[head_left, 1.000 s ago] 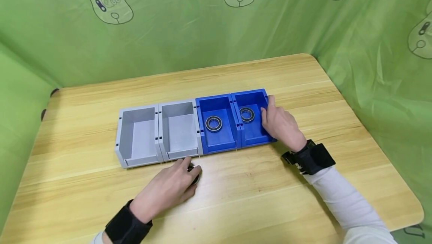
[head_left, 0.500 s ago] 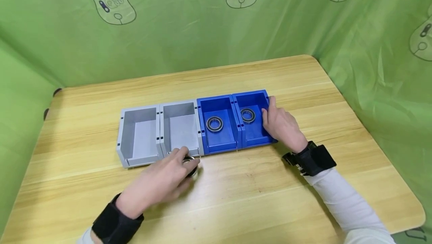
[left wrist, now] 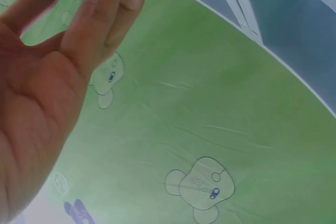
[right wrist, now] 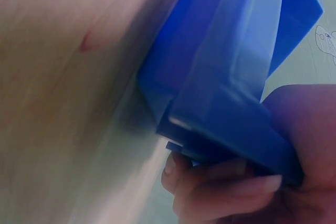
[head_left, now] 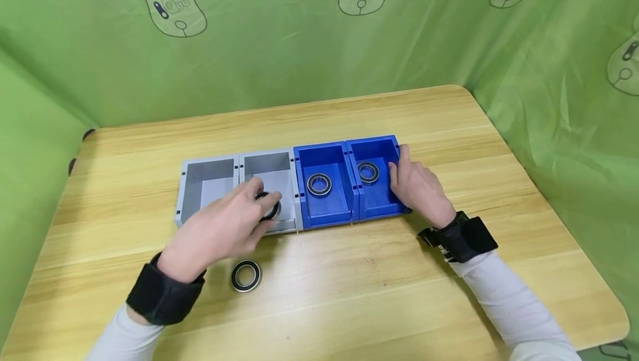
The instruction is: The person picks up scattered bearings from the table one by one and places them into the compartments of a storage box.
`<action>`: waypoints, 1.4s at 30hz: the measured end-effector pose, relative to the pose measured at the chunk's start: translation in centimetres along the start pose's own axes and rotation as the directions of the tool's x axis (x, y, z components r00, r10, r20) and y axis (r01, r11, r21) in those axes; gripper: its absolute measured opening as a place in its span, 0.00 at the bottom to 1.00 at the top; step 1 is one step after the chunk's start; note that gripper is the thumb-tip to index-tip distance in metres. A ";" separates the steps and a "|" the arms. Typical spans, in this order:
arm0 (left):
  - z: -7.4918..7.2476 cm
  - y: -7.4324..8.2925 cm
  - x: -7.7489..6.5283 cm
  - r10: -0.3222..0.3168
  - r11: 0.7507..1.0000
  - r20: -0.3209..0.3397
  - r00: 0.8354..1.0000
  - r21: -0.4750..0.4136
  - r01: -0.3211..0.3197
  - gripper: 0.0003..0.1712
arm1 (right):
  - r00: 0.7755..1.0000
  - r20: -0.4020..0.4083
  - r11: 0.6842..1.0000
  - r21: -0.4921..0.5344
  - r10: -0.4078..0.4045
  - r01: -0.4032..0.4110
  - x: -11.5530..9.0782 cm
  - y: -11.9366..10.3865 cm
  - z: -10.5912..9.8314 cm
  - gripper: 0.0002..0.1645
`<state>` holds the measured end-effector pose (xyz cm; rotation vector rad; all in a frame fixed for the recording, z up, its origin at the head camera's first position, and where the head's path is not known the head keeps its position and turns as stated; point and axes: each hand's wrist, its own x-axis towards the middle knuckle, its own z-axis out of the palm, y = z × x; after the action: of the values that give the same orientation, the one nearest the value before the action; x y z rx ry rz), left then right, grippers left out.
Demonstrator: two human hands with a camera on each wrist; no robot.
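"What's in the left hand [head_left: 217,230]?"
"A ball bearing [head_left: 274,213], pinched between fingers and thumb, over the inner grey bin [head_left: 283,182]."
"And the right hand [head_left: 420,188]?"
"Its fingers curl round the outer wall of the right blue bin [head_left: 381,199]. A second bearing [head_left: 376,174] lies inside, a third bearing [head_left: 328,185] in the left blue bin [head_left: 331,206], a fourth bearing [head_left: 258,276] on the wooden table [head_left: 399,289]."
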<state>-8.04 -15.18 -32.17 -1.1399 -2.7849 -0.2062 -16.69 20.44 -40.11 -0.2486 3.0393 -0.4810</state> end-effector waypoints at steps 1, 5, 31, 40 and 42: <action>0.0 -0.3 0.2 -0.008 1.000 0.009 1.000 0.001 0.008 0.23 | 1.000 0.000 1.000 0.003 -0.002 0.002 0.0 0.1 0.1 0.22; 0.3 -1.1 1.0 -0.030 1.000 0.051 0.998 0.007 0.029 0.22 | 1.000 0.000 1.000 0.013 -0.013 0.013 0.0 0.2 0.2 0.21; 3.0 -3.9 4.8 -0.131 0.980 0.290 0.948 -0.109 0.168 0.23 | 0.999 0.033 0.999 0.029 0.013 -0.014 0.2 0.3 0.4 0.23; 3.9 -3.7 5.3 -0.171 0.972 0.306 0.937 -0.103 0.211 0.19 | 0.999 0.038 0.999 0.026 0.023 -0.024 0.3 0.2 0.1 0.25; 4.2 -3.6 5.5 -0.177 0.970 0.300 0.937 -0.105 0.217 0.18 | 0.999 0.037 0.999 0.026 0.022 -0.023 0.3 0.2 0.0 0.24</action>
<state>-14.73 -13.29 -35.66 -0.9843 -3.1935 -0.2743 -17.03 20.60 -40.22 -0.2196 2.9946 -0.5097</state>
